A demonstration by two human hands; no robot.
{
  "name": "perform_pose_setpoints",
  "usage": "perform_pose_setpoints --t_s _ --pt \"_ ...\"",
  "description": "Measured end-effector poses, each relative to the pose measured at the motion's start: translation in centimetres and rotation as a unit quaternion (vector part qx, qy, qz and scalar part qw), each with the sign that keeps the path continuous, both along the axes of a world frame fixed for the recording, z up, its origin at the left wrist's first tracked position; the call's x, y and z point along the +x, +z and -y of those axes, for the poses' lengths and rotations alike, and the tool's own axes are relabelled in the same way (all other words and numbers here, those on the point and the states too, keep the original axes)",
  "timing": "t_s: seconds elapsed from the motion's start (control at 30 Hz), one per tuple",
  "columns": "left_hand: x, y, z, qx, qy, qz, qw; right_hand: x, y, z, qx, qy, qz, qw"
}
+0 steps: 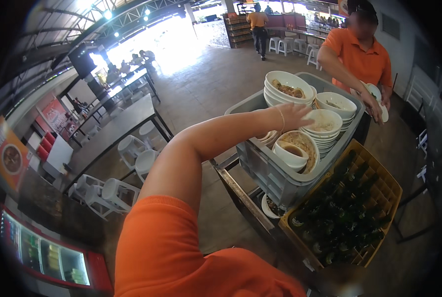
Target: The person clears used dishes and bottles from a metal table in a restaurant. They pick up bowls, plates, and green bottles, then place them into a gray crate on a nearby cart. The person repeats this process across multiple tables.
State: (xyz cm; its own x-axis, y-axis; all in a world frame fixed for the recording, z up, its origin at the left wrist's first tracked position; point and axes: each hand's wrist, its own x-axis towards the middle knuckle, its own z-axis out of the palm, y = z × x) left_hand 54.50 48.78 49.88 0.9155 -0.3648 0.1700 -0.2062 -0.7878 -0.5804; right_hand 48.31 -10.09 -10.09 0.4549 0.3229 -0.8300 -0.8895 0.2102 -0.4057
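Note:
My left hand (296, 117) reaches across over a grey plastic tub (260, 161) of used dishes, its fingers stretched out and nothing visibly gripped. Beneath and beside it are a stack of white bowls (325, 132) and a large soiled bowl (312, 148) with a small white bowl (291, 154) tipped inside. Beyond the hand, another white bowl stack (272, 99) carries food scraps, and more bowls (347, 105) stand at the tub's far right. Whether my fingertips touch a rim, I cannot tell. My right hand is out of the picture.
The tub rests on a cart (240, 190), beside a yellow crate (394, 195) of green bottles. A co-worker in orange (364, 54) holds small white dishes (377, 99) at the far right. Left stand a long table (127, 123) and white stools (117, 190).

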Motion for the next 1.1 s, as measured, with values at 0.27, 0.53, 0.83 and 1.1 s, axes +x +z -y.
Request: perform_pose_setpoints --t_s 0.27,0.53,0.83,1.1 --pt "-8.1 4.3 11.7 -0.416 -0.222 0.043 0.881 -15.1 -0.4 8.2 0.021 -0.112 0.040 0.993" --pt "-14.9 -4.8 26.3 -0.521 -0.470 -0.315 0.640 -33.1 12.1 6.0 -0.023 -0.197 0.356 0.913" --pt "-22.9 -10.8 37.6 -0.543 -0.357 -0.578 0.494 -45.7 37.0 5.9 -0.452 -0.481 0.260 0.705" --pt "-32.7 -17.5 63.6 -0.456 -0.318 -0.682 0.474 -63.4 39.2 21.3 -0.564 -0.670 0.196 0.441"
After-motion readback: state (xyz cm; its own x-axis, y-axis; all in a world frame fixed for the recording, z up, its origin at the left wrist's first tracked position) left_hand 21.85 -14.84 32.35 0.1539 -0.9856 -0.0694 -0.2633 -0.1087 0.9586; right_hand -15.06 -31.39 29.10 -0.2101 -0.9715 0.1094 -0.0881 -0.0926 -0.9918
